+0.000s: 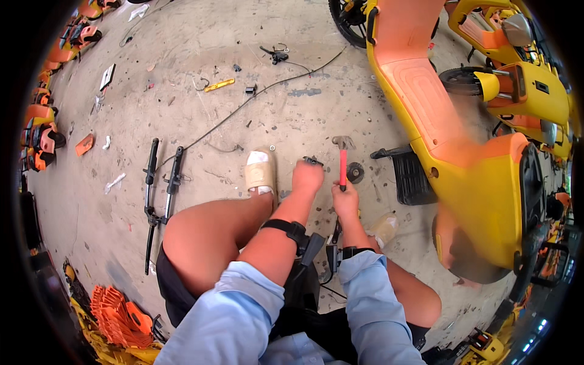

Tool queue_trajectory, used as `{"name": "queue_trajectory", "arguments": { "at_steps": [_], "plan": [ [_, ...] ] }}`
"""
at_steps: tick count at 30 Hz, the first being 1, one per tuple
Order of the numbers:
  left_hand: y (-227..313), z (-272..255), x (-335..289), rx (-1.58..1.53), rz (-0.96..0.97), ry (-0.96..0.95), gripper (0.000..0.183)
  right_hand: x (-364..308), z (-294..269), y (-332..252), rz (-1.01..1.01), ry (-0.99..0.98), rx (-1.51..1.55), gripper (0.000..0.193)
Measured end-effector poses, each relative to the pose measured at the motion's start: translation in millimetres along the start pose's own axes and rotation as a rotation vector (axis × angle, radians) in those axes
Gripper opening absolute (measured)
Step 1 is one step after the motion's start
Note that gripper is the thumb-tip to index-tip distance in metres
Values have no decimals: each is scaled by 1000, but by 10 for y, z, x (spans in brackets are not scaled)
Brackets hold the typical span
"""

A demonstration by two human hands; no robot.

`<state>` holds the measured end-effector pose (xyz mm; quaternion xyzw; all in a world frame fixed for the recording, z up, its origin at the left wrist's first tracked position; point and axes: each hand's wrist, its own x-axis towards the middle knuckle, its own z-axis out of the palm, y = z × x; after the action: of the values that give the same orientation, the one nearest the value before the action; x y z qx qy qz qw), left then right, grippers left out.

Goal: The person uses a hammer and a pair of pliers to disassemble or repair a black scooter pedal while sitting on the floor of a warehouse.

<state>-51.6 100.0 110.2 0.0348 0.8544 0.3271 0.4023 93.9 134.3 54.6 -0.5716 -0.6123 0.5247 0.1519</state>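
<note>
left hand (308, 177) holds a dark part (312, 160), right hand (346, 199) a hammer (343, 163)

Open floor (292, 125) ahead, scooter (429, 115) blocking right

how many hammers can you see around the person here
1: the red-handled hammer in the right hand, just left of the dark round part. Others might be hidden behind the yellow-and-orange scooter.
</note>
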Motion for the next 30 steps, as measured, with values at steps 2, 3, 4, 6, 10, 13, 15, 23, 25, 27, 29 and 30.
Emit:
{"name": "queue_trajectory", "arguments": {
  "at_steps": [2,3,4,6,10,13,15,23,25,27,29,30],
  "plan": [
    [816,-483,-293,-249,215,76,47,-63,-122,-447,-98,32,99,13],
    [1064,-746,-349,-346,377,98,44,-130,-141,-834,-47,-41,165,17],
    [1405,-1019,-640,-395,501,94,39,-169,-269,-1151,12,-91,218,20],
    [1783,-1485,-1082,-438,675,58,36,-203,-487,-1641,-260,15,5,18],
    [1572,-2051,-1566,-450,747,115,33,-371,-417,-2015,-440,87,115,16],
    [1288,-2018,-1432,-251,700,184,34,-434,-81,-1340,-572,286,240,13],
    [1254,-2053,-1357,-190,747,246,34,-343,353,-370,-390,306,-87,17],
    [1312,-2385,-1060,-95,720,492,35,-25,201,-885,28,-113,-3,21],
    [1380,-2397,-997,-151,686,460,35,-63,-72,-1571,-69,-101,18,19],
    [1430,-2368,-939,-163,722,465,35,-79,-350,-2156,-162,-106,-75,19],
    [1456,-2330,-938,-105,749,444,36,-96,-528,-2559,-251,-90,-72,19],
    [1462,-2311,-931,-39,771,426,36,-93,-554,-2638,-335,-82,-66,19]
  ]
}}
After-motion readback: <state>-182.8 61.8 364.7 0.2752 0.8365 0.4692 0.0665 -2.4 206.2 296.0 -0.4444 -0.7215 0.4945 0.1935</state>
